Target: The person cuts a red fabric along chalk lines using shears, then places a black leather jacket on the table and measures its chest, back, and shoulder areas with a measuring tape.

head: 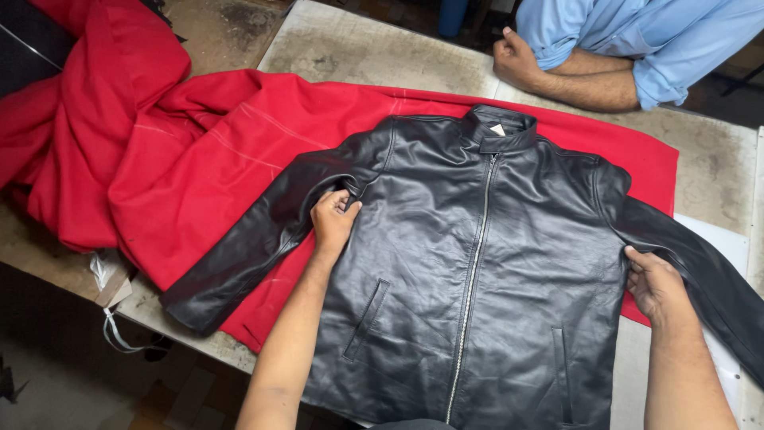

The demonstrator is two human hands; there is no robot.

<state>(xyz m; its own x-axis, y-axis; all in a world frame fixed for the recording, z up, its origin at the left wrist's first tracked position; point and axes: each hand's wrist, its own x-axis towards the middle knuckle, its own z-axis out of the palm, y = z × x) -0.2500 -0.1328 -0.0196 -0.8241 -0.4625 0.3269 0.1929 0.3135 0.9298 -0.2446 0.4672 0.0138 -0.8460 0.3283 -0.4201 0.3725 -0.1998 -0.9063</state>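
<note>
Gripping the black leather jacket (477, 263) at both armpits, left hand (333, 220) and right hand (655, 280) clamped.

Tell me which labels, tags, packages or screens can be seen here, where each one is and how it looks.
Neck label: inside the collar of the black jacket, small, pale cream, roughly square.
Card tag: at the table's left edge beside the red cloth, brown cardboard, with pale strings hanging down.
No packages or screens in view.
</note>
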